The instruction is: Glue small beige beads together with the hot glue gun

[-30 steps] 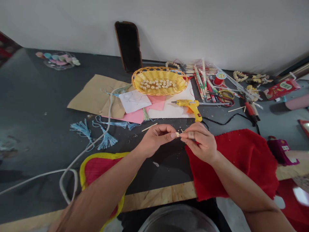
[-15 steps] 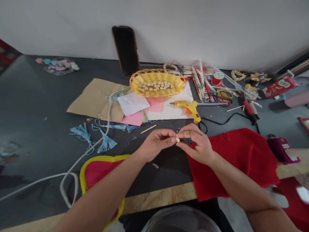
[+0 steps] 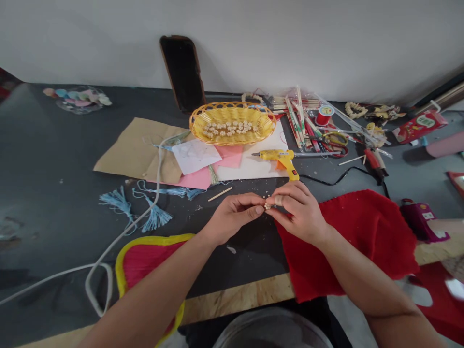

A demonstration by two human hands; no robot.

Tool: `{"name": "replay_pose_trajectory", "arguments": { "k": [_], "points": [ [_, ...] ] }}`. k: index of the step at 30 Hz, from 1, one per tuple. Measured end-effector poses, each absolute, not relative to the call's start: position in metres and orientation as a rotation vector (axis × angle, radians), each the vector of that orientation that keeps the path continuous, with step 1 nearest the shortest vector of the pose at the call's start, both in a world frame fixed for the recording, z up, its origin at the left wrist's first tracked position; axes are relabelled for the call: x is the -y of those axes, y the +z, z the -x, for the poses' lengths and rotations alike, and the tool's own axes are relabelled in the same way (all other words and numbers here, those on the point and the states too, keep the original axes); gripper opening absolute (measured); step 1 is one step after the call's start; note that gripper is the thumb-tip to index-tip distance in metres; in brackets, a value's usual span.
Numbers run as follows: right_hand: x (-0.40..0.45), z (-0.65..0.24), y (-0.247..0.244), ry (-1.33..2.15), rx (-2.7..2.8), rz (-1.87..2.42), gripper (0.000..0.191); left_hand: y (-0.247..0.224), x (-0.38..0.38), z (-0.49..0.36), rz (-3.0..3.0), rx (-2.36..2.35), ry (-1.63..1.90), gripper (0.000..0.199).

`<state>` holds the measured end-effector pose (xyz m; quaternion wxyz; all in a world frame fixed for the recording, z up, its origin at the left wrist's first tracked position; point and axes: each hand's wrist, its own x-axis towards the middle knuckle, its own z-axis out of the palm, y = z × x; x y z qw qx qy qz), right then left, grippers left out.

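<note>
Above the dark table my left hand point(image 3: 237, 215) and my right hand point(image 3: 299, 210) meet fingertip to fingertip. Between them is a small cream-coloured knobbly piece point(image 3: 268, 205), pinched by both thumbs and forefingers; its exact kind is too small to make out. It resembles the small pale flower-like pieces point(image 3: 232, 128) lying in the yellow woven basket point(image 3: 197, 130) behind my hands. A band, perhaps a plaster, wraps a finger of my right hand. Just beyond that hand lies a yellow glue gun point(image 3: 279, 155). Tiny pale crumbs dot the table around my fingers.
Red felt point(image 3: 351, 237) lies under my right forearm. Blue tassels point(image 3: 155, 217) and a white cable point(image 3: 123, 237) are at left. A phone point(image 3: 183, 72) leans on the wall. Wrapped chopsticks point(image 3: 299, 118), red thread point(image 3: 324, 116) and pliers point(image 3: 375, 162) lie at right.
The right-hand fingers have shifted and curled slightly around the small cream piece, which stays pinched between both hands. The whole view has moved a little, so things appear slightly further left.
</note>
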<state>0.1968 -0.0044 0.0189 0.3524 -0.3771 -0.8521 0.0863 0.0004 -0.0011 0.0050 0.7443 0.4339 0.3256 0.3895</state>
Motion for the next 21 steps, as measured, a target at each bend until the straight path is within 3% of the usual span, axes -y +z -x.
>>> {"name": "replay_pose_trajectory", "arguments": {
  "k": [21],
  "points": [
    [0.0052, -0.1914, 0.0187, 0.349, 2.112, 0.884, 0.010, 0.0006, 0.0017, 0.0016, -0.981, -0.714, 0.811, 0.017]
  ]
}}
